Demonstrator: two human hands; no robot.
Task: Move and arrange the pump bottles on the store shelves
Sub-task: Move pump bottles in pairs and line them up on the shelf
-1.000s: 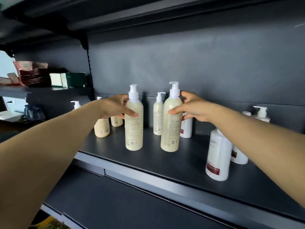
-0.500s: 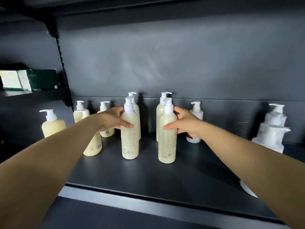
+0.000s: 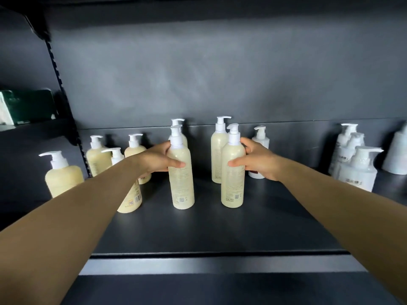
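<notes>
Two tall cream pump bottles stand upright on the dark shelf point(image 3: 211, 230). My left hand point(image 3: 157, 160) grips the left tall bottle point(image 3: 181, 172) near its shoulder, thumb across its front. My right hand point(image 3: 256, 161) grips the right tall bottle point(image 3: 233, 172) the same way. Right behind each stands another tall cream bottle, one at the back left point(image 3: 179, 130) and one at the back right point(image 3: 218, 150). A small white bottle point(image 3: 261, 137) is partly hidden behind my right hand.
Several short cream pump bottles point(image 3: 63, 175) cluster at the left, partly hidden by my left forearm. White pump bottles point(image 3: 356, 170) stand grouped at the right. A green box point(image 3: 30, 106) sits on the neighbouring shelf at far left. The shelf's front lip point(image 3: 220, 264) runs below.
The view has shifted right and drawn nearer to the shelf. Both hands keep their hold on the two tall bottles, which stand a little further apart than before.
</notes>
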